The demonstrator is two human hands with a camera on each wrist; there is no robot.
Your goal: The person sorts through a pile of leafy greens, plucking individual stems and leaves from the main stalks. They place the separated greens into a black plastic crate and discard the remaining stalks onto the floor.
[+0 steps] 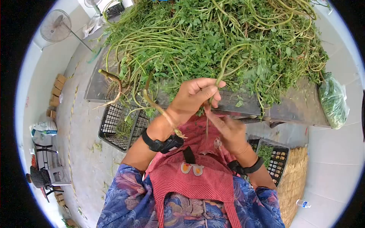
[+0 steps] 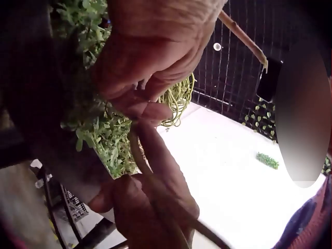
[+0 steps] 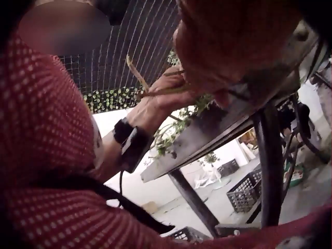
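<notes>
My left hand [image 1: 195, 93] pinches a green leafless stem [image 1: 223, 62] between thumb and fingers, in front of the table. The upper part of that stem loops over the greens. My right hand [image 1: 230, 133], motion-blurred, is just below the left, fingertips close to it. In the left wrist view the right hand [image 2: 155, 207] has its thumb and finger around the stem [image 2: 136, 148]. Another stem with a pale root end [image 1: 171, 121] lies across my left wrist. A big heap of leafy greens [image 1: 190, 53] with long stems covers the table [image 1: 292, 102].
Black plastic crates [image 1: 110, 129] stand under the table, holding some stems. At right are another crate [image 1: 279, 163] with greens, a straw mat [image 1: 298, 167] and a bagged bundle of greens [image 1: 334, 100]. A fan [image 1: 56, 26] and stacked bricks [image 1: 57, 89] are at left.
</notes>
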